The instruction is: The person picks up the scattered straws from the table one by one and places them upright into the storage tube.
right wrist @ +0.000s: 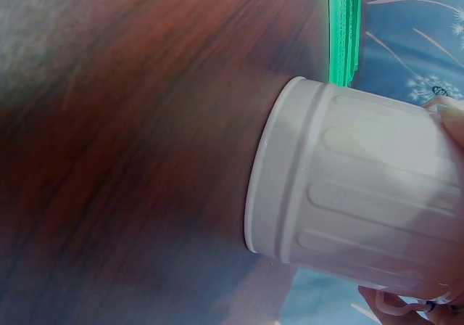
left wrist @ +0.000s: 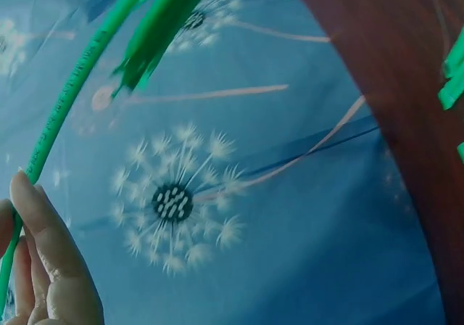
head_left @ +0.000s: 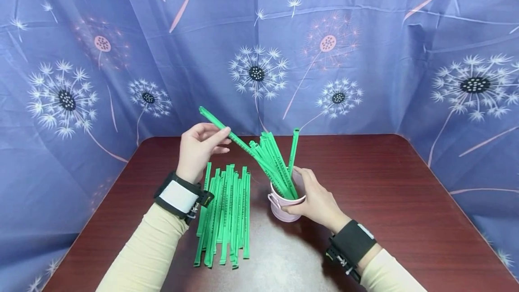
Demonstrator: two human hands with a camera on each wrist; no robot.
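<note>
My left hand [head_left: 198,150] pinches one green paper-wrapped straw [head_left: 212,118] between thumb and fingertips near its upper end. That straw slants down to the right, its lower part among the several green wrapped straws [head_left: 279,166] standing in a small pale pink bucket [head_left: 285,214]. One straw [head_left: 294,150] leans apart on the bucket's right side. My right hand [head_left: 320,204] grips the bucket by its rim and side. In the left wrist view the pinched straw [left wrist: 72,85] bends slightly. The right wrist view shows the bucket's ribbed wall [right wrist: 377,187]; most of that hand is out of frame.
Left of the bucket, a loose pile of green wrapped straws [head_left: 225,211] lies on the dark reddish-brown table [head_left: 385,184], beside my left forearm. Behind the table's rear edge hangs a blue dandelion-print cloth [head_left: 211,57].
</note>
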